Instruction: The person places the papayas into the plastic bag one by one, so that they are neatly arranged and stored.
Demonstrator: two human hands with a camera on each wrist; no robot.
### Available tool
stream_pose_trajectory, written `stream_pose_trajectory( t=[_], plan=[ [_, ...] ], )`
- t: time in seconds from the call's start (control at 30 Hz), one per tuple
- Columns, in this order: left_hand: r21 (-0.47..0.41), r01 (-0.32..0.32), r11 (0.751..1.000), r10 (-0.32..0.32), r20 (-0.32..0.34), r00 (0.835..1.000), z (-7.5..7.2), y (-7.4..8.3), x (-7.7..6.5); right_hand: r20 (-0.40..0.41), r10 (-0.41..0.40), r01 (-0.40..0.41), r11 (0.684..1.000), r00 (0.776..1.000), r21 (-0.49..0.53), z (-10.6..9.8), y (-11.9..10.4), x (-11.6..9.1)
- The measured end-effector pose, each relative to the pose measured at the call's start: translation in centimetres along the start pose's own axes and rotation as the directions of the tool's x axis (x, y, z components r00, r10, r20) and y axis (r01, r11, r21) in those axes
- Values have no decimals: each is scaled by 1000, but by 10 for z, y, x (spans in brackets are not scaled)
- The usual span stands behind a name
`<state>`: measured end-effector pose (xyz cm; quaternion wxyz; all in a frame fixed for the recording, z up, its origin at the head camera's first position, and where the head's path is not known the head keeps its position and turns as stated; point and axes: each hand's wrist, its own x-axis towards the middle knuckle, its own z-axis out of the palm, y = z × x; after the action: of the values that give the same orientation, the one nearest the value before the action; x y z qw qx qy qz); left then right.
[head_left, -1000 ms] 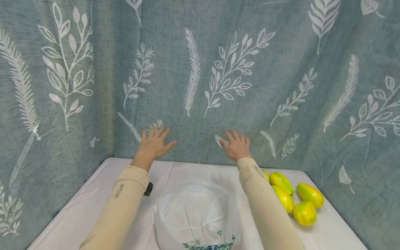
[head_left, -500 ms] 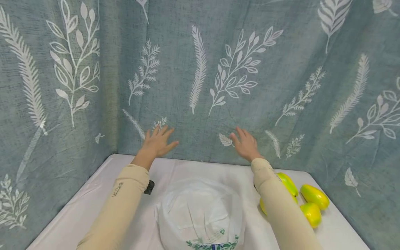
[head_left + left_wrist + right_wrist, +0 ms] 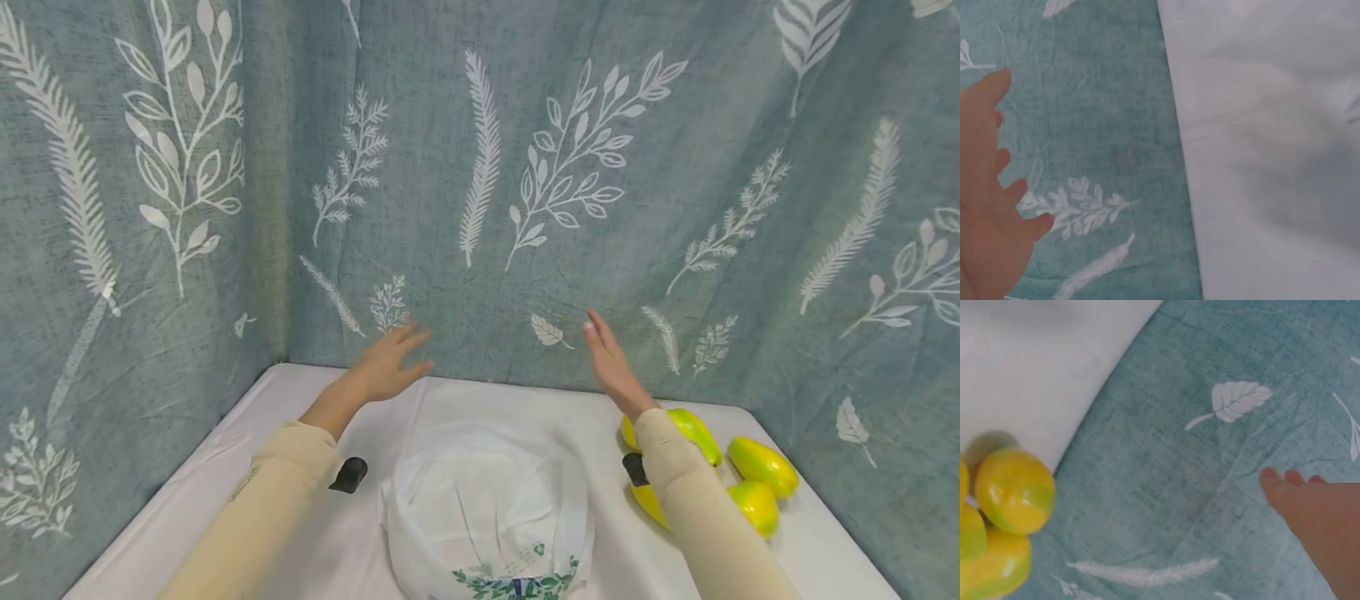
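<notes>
Both hands hover over the far edge of the table, holding nothing. My left hand (image 3: 385,364) is spread with its fingers extended, as the left wrist view also shows. To the right, my right hand (image 3: 609,360) is raised with straight fingers, its palm turned inward. Between the forearms and nearer to me stands a white plastic bag (image 3: 487,500) with its mouth spread wide and green leaf print on its front. Several yellow-green fruits, which look like mangoes or papayas (image 3: 763,467), lie beside the right forearm; the sleeve hides some of them.
A white cloth covers the table (image 3: 300,392). Grey-green curtains (image 3: 420,167) with white leaf prints hang close behind its far edge and along both sides. Small black devices (image 3: 349,475) sit at both wrists.
My right hand has moved to the right and turned from palm-down to edge-on. The left hand has tilted and lowered slightly. The bag and fruits stay where they were; the head view has shifted a little.
</notes>
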<state>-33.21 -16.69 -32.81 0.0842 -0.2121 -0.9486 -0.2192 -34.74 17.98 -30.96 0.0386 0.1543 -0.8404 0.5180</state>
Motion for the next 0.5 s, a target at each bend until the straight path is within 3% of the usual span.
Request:
stream_pose_trajectory(
  t=[0.13, 0.3, 0.5],
  plan=[
    [-123, -36, 992, 43, 53, 998, 15, -2, -6, -39, -15, 19, 994, 999, 105, -3, 11, -11],
    [-279, -33, 960, 63, 98, 993, 30, -9, -17, -66, -22, 37, 971, 998, 238, -2, 22, -22],
    [-361, 8, 932, 55, 162, 985, 44, -11, -34, -16, 39, -26, 878, 999, 478, -1, 31, -41]
  ],
)
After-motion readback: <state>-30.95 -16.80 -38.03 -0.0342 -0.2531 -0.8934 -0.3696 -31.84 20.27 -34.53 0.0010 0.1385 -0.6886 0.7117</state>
